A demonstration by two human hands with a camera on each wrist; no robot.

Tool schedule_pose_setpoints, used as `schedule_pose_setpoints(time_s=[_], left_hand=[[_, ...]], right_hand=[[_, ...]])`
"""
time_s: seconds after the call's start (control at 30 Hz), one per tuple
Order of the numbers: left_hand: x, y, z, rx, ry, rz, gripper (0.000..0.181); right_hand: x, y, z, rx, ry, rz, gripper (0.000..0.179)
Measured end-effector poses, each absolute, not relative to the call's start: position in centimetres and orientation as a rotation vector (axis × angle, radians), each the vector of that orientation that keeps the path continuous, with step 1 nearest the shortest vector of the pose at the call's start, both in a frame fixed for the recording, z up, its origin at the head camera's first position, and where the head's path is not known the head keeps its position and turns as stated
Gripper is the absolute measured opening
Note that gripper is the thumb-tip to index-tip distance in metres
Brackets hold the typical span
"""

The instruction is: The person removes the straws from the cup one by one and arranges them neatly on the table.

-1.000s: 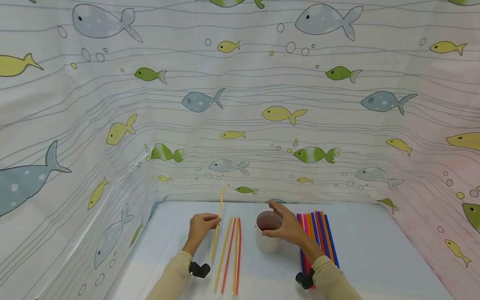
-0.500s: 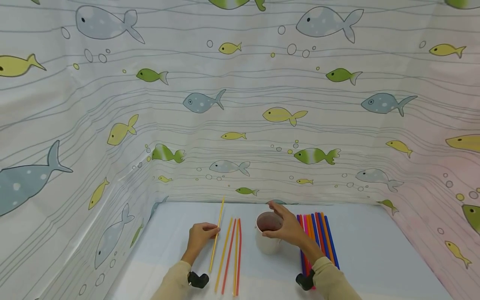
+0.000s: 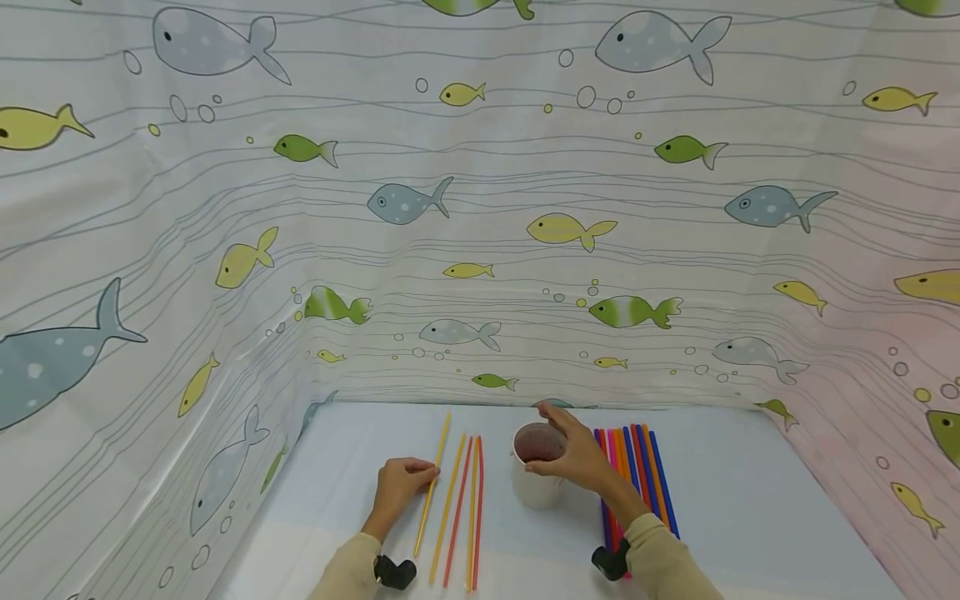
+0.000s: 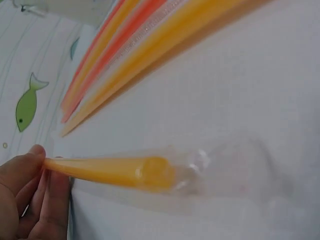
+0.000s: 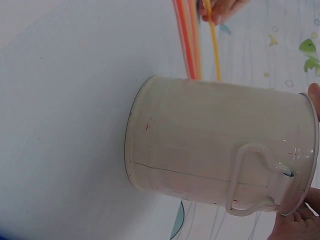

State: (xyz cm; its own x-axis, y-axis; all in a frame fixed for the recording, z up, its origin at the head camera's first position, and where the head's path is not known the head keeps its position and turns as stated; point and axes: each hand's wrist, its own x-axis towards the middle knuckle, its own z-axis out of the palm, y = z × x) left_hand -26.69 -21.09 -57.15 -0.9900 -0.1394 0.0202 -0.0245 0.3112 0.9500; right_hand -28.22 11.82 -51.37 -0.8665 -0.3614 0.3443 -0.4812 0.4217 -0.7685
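My left hand (image 3: 402,490) pinches a yellow straw (image 3: 426,521) between thumb and fingers, left of the row of straws. In the left wrist view this straw (image 4: 110,171) points toward the camera, and clear plastic wrapping (image 4: 225,170) extends past its near end. My right hand (image 3: 581,457) holds a white mug (image 3: 536,487) by its rim, thumb on the near side and fingers on the far side. The mug stands upright on the table. Its handle (image 5: 240,180) shows in the right wrist view. Inside, the mug looks dark; its contents cannot be made out.
Several yellow and red straws (image 3: 457,508) lie side by side between my left hand and the mug. Right of the mug lies a row of thicker coloured sticks (image 3: 641,467), partly under my right forearm. A fish-patterned sheet (image 3: 480,250) surrounds the white table (image 3: 750,500).
My left hand has moved slightly toward me and down, bringing the yellow straw closer alongside the other straws. My right hand and the mug have stayed in place.
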Motion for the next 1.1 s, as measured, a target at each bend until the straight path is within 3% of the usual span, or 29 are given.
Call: schedule_pose_setpoints(time_s=[0.53,0.9,1.1], left_hand=[[-26.3,-21.4,-58.2,0.147,-2.489,-1.677,0.018],[-26.0,-21.0,-57.8,0.103,-2.522,-1.606,0.015],[-25.7,-21.1,-57.7,0.091,-2.524,-1.67,0.019]], right_hand=[[-26.3,11.3,-48.8,0.794,-2.471,1.494,0.091],[-28.3,11.9,-51.0,0.768,-2.545,1.416,0.094],[-27.6,11.8,-50.4,0.724,-2.573,1.435,0.095]])
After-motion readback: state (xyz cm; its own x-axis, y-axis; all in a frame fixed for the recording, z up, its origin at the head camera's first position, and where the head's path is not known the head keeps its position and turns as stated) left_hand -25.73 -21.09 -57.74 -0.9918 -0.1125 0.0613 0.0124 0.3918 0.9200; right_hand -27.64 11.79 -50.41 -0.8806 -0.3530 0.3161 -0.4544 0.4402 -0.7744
